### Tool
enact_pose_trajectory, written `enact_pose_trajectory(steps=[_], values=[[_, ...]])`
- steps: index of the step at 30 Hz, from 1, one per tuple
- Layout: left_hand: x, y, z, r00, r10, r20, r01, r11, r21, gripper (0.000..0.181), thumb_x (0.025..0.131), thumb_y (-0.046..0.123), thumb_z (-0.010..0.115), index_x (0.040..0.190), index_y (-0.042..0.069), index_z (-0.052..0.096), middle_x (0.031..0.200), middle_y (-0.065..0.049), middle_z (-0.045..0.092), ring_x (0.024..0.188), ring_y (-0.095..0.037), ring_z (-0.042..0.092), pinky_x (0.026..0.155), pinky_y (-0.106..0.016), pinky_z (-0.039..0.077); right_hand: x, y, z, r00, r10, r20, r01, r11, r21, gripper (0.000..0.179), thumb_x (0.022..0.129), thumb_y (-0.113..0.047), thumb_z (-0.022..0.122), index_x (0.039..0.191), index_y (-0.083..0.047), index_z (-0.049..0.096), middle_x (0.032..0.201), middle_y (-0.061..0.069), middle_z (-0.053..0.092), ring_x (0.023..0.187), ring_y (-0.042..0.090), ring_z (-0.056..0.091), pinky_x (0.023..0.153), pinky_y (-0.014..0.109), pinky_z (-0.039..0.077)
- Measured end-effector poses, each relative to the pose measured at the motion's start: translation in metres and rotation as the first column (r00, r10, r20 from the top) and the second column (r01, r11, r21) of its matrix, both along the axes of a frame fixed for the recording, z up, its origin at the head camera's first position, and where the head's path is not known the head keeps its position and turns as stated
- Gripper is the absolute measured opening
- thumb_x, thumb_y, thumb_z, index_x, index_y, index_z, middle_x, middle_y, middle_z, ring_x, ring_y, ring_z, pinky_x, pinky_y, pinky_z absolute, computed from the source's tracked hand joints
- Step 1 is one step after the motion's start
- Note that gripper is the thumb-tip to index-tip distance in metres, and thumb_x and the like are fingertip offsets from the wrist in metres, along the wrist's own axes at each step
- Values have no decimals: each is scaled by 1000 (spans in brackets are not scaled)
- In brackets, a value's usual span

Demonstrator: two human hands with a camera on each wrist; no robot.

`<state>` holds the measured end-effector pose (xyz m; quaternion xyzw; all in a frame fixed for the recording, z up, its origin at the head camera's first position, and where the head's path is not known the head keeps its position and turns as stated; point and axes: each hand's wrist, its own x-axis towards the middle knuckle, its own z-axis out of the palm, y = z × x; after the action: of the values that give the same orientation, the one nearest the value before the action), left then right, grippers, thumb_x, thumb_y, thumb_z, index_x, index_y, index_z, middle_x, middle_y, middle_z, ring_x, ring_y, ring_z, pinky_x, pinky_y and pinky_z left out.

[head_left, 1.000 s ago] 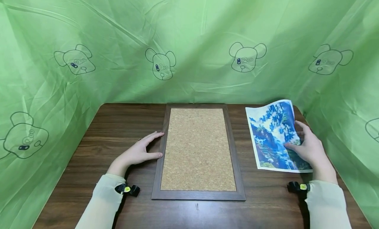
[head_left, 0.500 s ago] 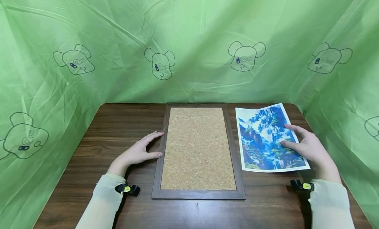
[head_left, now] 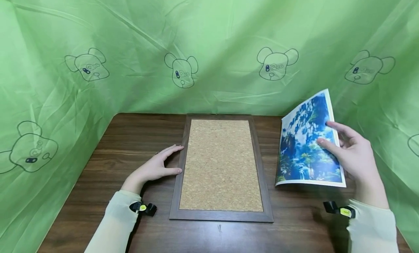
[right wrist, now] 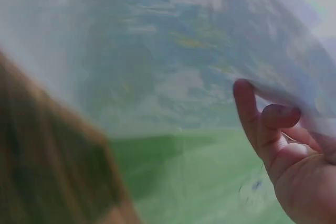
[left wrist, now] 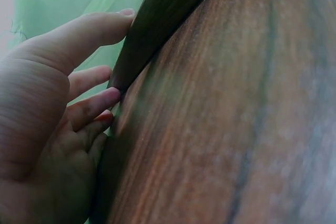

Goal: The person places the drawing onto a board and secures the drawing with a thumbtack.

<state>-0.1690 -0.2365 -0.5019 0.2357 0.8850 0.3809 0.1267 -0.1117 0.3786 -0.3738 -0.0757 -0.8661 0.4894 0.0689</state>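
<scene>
A cork board with a dark wooden frame lies flat on the table in the head view. Along its left side, my left hand touches the frame with extended thumb and fingers. Close up in the left wrist view, the fingertips meet the dark frame edge. To the right of the board, my right hand pinches the right edge of a printed landscape picture, blue mountains and waterfalls with a white border. The sheet tilts up and bends, its lower left low by the table. The right wrist view shows the sheet's pale back.
The brown wooden table bears the board. A green cloth with bear-head outlines hangs behind and on both sides of it. Each wrist wears a small black camera, such as the left camera.
My right hand first brought the picture left toward the board, then lifted it and swung it back right, tilting it more upright. The left hand and the cork board have stayed put.
</scene>
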Motion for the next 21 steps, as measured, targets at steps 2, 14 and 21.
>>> enact_pose_trajectory(steps=[2,14,21], values=[[0,0,0,1000,2,0,-2,1000,-1,90,94,45,88,170,27,43,178,-13,30,165,-39,25,126,-69,26,-1,-15,10,998,11,-59,-20,988,-155,68,101,-20,82,163,-27,55,115,-17,71,72,14,78,54,39,63],[0,1,1,1000,8,9,-8,1000,13,91,93,43,89,170,27,43,178,-12,31,164,-40,25,126,-70,27,-35,-140,33,933,166,-321,-297,857,-422,63,94,6,82,153,-11,64,129,10,66,87,18,80,65,38,65],[-1,0,0,1000,-3,5,3,1000,9,91,94,43,88,170,26,42,178,-12,31,164,-41,25,124,-71,28,-41,-190,18,883,263,-389,-428,793,-434,65,95,11,77,156,-6,58,133,16,63,97,20,79,71,41,65]])
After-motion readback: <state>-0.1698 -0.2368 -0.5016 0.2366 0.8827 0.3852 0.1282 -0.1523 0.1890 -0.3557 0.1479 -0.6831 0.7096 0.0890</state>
